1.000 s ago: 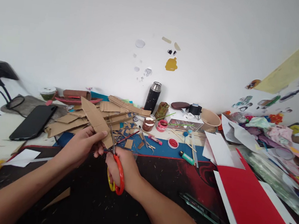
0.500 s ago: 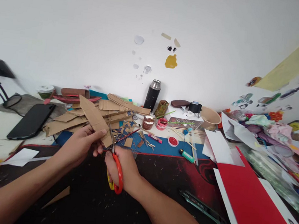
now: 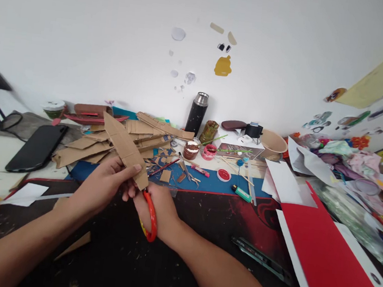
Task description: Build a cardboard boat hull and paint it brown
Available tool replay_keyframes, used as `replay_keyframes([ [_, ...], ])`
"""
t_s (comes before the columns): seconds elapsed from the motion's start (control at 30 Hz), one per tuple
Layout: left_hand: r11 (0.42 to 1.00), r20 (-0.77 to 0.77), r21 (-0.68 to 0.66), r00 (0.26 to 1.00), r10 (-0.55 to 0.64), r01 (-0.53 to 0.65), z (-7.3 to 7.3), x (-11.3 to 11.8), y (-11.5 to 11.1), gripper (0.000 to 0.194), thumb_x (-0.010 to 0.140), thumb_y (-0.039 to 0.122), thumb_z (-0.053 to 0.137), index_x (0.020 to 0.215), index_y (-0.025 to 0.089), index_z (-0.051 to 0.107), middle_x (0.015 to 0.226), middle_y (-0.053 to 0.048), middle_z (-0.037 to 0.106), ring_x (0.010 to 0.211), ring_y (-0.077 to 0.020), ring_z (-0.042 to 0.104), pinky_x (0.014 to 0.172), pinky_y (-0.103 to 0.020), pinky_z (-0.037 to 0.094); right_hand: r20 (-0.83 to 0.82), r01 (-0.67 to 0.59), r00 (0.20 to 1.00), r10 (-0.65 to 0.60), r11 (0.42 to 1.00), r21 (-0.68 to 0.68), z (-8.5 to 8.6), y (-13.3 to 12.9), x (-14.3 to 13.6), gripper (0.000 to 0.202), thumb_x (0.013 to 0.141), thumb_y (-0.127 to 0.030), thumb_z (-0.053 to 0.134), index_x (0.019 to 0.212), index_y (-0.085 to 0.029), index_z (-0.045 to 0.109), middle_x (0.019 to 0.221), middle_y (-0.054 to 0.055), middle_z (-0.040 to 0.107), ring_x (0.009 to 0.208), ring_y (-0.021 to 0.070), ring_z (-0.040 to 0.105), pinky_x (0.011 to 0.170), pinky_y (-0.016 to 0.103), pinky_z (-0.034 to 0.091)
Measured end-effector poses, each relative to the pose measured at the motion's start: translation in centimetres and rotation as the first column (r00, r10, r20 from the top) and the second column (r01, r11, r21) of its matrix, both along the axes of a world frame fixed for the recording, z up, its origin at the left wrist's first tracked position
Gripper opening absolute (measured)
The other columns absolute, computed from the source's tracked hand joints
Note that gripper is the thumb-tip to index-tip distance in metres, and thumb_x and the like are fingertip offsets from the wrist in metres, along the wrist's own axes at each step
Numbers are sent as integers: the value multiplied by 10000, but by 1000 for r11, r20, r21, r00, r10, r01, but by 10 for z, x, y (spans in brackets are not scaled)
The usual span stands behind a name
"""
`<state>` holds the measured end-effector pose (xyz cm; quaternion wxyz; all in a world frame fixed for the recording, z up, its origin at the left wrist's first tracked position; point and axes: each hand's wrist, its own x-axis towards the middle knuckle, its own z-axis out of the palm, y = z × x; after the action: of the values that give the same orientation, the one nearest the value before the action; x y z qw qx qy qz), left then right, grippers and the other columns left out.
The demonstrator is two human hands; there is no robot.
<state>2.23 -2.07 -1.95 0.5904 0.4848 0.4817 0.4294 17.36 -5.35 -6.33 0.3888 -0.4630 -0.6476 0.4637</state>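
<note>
A long pointed piece of brown cardboard [image 3: 123, 147] is pinched between the thumb and fingers of my left hand [image 3: 107, 182], its tip pointing up and left. My right hand [image 3: 158, 209] is wrapped round scissors [image 3: 151, 217] with red and yellow handles, just below the cardboard's lower end. The scissor blades are hidden behind the cardboard. A thin cardboard offcut [image 3: 75, 244] lies on the black mat [image 3: 122, 264] below my left forearm.
Cardboard scraps [image 3: 83, 149] pile up behind my left hand. A black phone [image 3: 37, 148] lies left, a black flask [image 3: 196, 114] stands behind, a craft knife [image 3: 261, 261] and red sheet [image 3: 331, 256] lie right. Paint jars [image 3: 191, 149] stand in the middle.
The scissor blades, seen beside the cardboard's right edge before, are now hidden behind it. The cardboard's lower end has shifted slightly right. The camera view has moved a little.
</note>
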Motion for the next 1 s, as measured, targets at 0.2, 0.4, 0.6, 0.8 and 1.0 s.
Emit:
replay_keyframes([
  [0.2,999,38,10,998,51,-52,8,-3,4,564,662,636,987,751,174,677,542,-6,673,417,-132,584,385,-219,423,-214,25,971,-104,940,-340,3,4,9,232,983,-372,622,790,-251,577,482,-74,526,388,153,511,442,248,424],
  [0.4,988,42,54,988,146,-148,15,-6,7,613,608,663,1009,806,181,688,558,18,668,468,-119,587,428,-201,409,-421,-34,901,-110,946,-322,10,17,22,431,927,-647,671,890,-219,635,456,-89,531,325,122,473,362,211,390],
  [0.6,990,14,26,990,140,-140,16,-7,8,615,598,684,995,793,192,682,545,21,648,464,-126,561,442,-224,402,-488,-85,870,-68,955,-284,13,19,25,599,886,-784,703,981,-193,672,459,-91,539,321,118,479,346,206,371],
  [0.8,997,-56,42,997,62,-60,5,-8,8,572,679,694,953,794,203,682,541,5,671,447,-136,565,453,-243,421,-484,-109,874,-44,953,-284,9,16,22,563,867,-766,757,847,-234,571,484,-80,567,333,118,495,352,210,396],
  [1.0,999,-3,26,999,36,-36,9,-11,8,584,715,725,929,784,201,680,577,-15,700,483,-151,605,464,-241,450,-443,-78,893,-74,946,-313,12,14,20,492,873,-685,766,857,-235,568,483,-91,556,338,115,485,353,206,391],
])
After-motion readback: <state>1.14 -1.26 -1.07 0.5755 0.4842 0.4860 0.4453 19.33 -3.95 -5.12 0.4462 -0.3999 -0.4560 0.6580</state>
